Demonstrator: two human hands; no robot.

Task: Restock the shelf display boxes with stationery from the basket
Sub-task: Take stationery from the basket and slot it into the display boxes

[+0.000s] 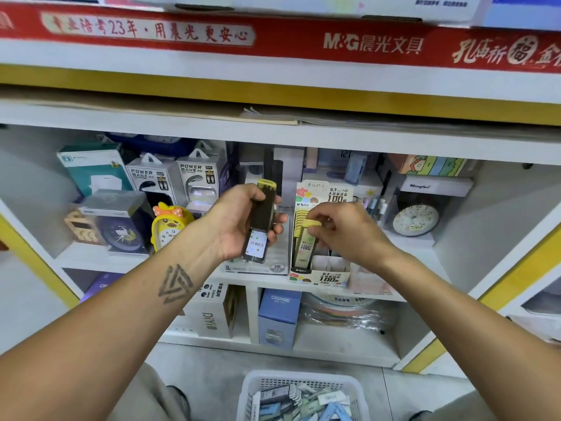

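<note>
Restocking is under way at the display box (329, 273), which stands on the middle shelf (273, 278) just right of centre. A yellow-capped lead case (308, 238) is pinched at its top by the right hand (340, 227), fingers curled round the cap, and is being lowered into the left side of the box, where a row of similar yellow caps is already lined up behind it. Empty white dividers are seen in the box's near right part. A small stack of the same dark cases (261, 220) is clamped in the left hand (243, 223), held upright just left of the box, with a barcode label facing the camera. On the floor, near the bottom edge, the white basket (303, 379) is seen, holding more packets in blue and grey.

The step in hand is judged to be the seating of one case into its slot. Next, the case should be released once it is fully down, and another drawn from the stack in the left hand; care is called for so that neighbouring cases are not tipped.
</note>
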